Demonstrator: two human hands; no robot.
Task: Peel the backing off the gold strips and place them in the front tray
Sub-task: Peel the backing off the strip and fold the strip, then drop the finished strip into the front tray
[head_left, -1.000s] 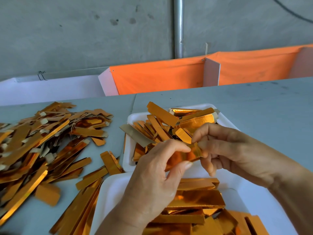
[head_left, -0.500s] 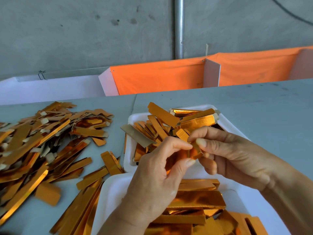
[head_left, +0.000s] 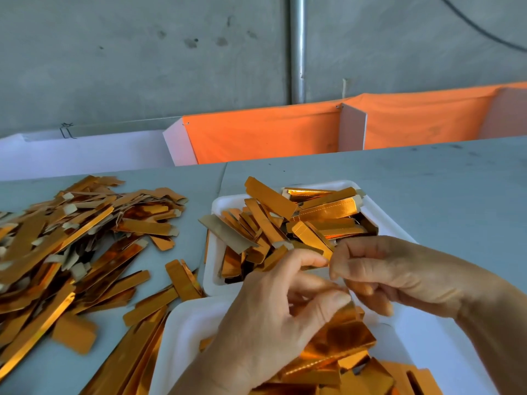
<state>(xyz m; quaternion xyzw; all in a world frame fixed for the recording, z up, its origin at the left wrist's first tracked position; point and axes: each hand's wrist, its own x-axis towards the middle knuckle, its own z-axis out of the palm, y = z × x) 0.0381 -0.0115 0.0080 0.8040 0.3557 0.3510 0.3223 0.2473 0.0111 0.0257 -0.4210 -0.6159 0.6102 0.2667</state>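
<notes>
My left hand [head_left: 273, 315] and my right hand [head_left: 382, 275] meet over the gap between two white trays. Both pinch one gold strip [head_left: 346, 312] between thumb and fingers; most of the strip is hidden behind my left fingers. The front tray [head_left: 182, 332] lies nearest me and holds several flat gold pieces [head_left: 342, 343]. The far tray [head_left: 219, 203] behind it is heaped with gold strips [head_left: 325, 212].
A big loose pile of gold strips and pale backing scraps [head_left: 71, 240] covers the grey table on the left. More strips [head_left: 128, 354] lie beside the front tray. An orange cloth barrier [head_left: 262, 135] stands along the table's far edge.
Both hands have dropped slightly toward the front tray, still holding the strip. My left thumb now presses on the strip and my right fingers have curled tighter around its end.
</notes>
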